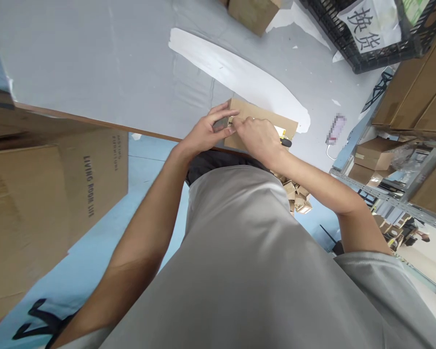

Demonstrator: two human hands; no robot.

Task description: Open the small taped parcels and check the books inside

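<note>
A flat brown cardboard piece (263,113) lies on the grey table (138,68) at its near edge. My left hand (209,127) rests at the left end of the cardboard, fingers apart, around a small shiny item that is too small to name. My right hand (259,135) is over the middle of the cardboard with its fingers curled together near the same spot; what they pinch is hidden. A yellow and black tool (285,141) sticks out beside my right hand, next to a white label.
A long white strip (240,80) lies beyond the cardboard. At the top are a small carton (254,14) and a black crate (385,58). A pixelated pink item (336,129) sits to the right. Large cartons (29,208) stand left, shelves right; a person is far right.
</note>
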